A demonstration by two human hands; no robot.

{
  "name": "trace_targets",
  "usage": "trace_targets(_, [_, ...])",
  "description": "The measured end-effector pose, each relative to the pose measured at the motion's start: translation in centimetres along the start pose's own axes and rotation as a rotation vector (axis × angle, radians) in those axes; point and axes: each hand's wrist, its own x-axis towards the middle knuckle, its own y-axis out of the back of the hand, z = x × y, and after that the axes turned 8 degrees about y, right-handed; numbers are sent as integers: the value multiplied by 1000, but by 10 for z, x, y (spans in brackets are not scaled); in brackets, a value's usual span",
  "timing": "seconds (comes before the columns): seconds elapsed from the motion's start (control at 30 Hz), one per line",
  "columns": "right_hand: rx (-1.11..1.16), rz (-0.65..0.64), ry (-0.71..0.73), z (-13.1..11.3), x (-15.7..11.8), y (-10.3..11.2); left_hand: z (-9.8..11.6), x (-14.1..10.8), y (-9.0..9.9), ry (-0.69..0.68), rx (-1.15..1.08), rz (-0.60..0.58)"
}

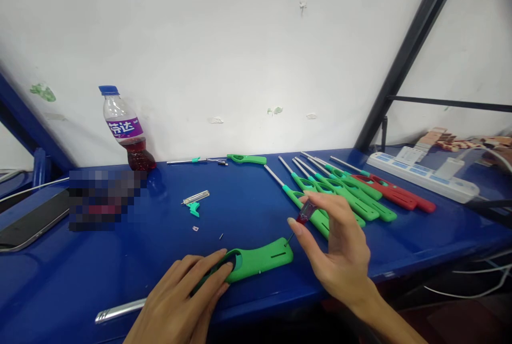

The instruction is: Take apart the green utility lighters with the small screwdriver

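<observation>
Small screwdriver [307, 210] at the end hole of a green lighter [264, 261], near edge of blue table [168, 226].
Right hand [340, 242]: thumb and fingertips closed in a pinch on the driver handle. Left hand [180, 296]: fingers slightly parted, gripping the lighter around its trigger opening. Technique, my judgement: keep the shaft in line with the hole, press lightly while turning, brace the body flat so it cannot roll. Counts: red lighters [394, 194], 2; green lighters in the row [370, 208], at least 5, overlap and hand prevent certainty; teal trigger [194, 209], 1; clear part [196, 197], 1; bottle [126, 125], 1; power strip [460, 189], 1.
</observation>
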Motion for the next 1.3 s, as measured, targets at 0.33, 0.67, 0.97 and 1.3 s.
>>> trace_targets(0.33, [53,-69,-60,-2,-2,1,3,6,0,-18,9,47])
trace_targets(0.67, [30,-53,-90,2,-4,0,-1,0,-2,-8,22,8])
trace_targets(0.97, [-11,49,59,2,-1,2,0,1,-2,3,2,-22])
trace_targets(1.3, [-29,6,82,1,0,3,-3,-1,-3,-1,9,-48])
